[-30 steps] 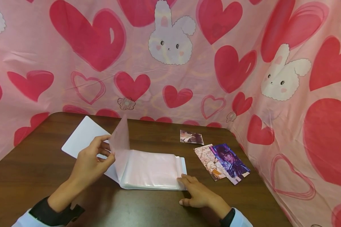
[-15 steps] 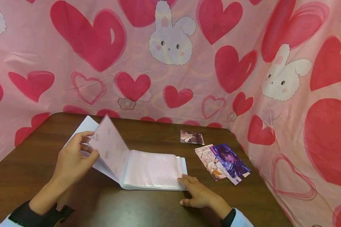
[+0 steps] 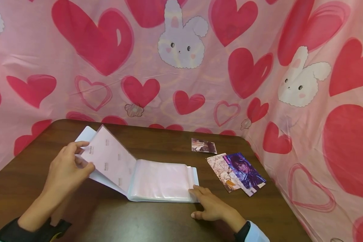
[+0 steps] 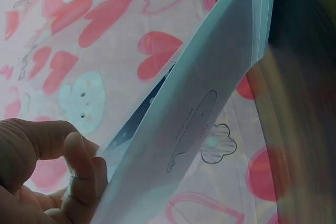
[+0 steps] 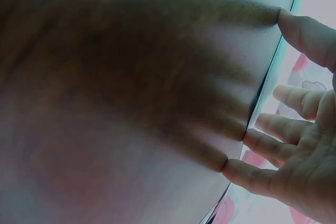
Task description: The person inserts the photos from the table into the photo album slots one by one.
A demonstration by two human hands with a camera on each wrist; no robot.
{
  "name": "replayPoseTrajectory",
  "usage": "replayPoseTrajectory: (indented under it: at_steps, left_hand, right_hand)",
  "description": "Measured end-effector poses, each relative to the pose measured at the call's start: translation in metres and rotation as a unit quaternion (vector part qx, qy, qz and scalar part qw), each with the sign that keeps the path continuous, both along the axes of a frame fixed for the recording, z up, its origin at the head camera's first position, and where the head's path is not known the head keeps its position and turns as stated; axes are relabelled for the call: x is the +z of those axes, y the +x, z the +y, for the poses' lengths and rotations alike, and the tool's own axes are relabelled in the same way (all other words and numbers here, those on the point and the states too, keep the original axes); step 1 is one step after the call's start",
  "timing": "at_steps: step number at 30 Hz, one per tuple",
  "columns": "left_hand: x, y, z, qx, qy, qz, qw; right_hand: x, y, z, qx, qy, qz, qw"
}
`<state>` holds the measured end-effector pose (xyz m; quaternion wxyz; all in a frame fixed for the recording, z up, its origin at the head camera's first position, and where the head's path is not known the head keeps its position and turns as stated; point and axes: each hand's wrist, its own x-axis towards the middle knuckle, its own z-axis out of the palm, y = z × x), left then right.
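Turning a page: left hand (image 3: 67, 166) pinches the sleeve page (image 3: 110, 160) of the album (image 3: 161, 181) mid-table. Right hand (image 3: 210, 205), fingers flat, pins the album's right edge. Three photos (image 3: 245, 174) right of album, none sleeved yet.

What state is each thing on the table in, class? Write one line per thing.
Album: lying open on the table.
Page: lifted, tilted left.
Left hand: pinching the page's edge.
Right hand: flat, fingertips on the album's corner.
Photos: loose, face up, two overlapping.
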<state>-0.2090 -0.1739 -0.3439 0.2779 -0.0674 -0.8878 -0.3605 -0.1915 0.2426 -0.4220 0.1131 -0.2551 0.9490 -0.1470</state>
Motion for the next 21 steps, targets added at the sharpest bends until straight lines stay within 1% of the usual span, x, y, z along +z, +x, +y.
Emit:
replayPoseTrajectory:
  at_steps: [5,10,15,18,21]
  left_hand:
    - [-0.001,0.000,-0.007,0.006,-0.026,-0.024,0.9993]
    - [-0.005,-0.003,-0.019,0.007,-0.059,-0.053,0.9968]
    - [-0.010,-0.005,-0.031,0.003,-0.086,-0.094,0.9919]
    - [-0.011,-0.007,-0.039,-0.001,-0.108,-0.135,0.9849]
    - [-0.013,-0.011,-0.047,-0.007,-0.135,-0.184,0.9735]
  right_hand:
    - [0.000,-0.001,-0.001,0.006,-0.003,0.003,1.000]
    - [-0.001,-0.002,-0.001,0.000,0.002,0.000,1.000]
    - [-0.001,-0.002,-0.001,-0.002,0.004,-0.005,1.000]
    - [-0.001,-0.002,-0.002,-0.002,0.004,-0.007,1.000]
    - [-0.001,-0.003,-0.002,-0.002,0.004,-0.009,1.000]
